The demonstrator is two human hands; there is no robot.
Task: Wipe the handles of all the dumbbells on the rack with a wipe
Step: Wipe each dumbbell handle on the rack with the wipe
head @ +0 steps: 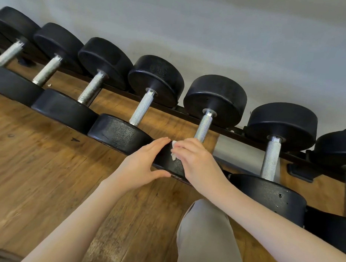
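Left hand (145, 165): resting on the near weight (173, 164) of a dumbbell, fingers straight, thumb spread, grasping nothing.
Right hand (194, 161): lying over that weight, fingers curled, clutching the wipe (173, 150).
Handle (203, 126): sitting just beyond the right fingertips.
Rack (233, 131): carrying the dumbbell row over a wooden floor (39, 175).

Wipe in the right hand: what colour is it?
White. The wipe shows in the head view, peeking from under the right hand.
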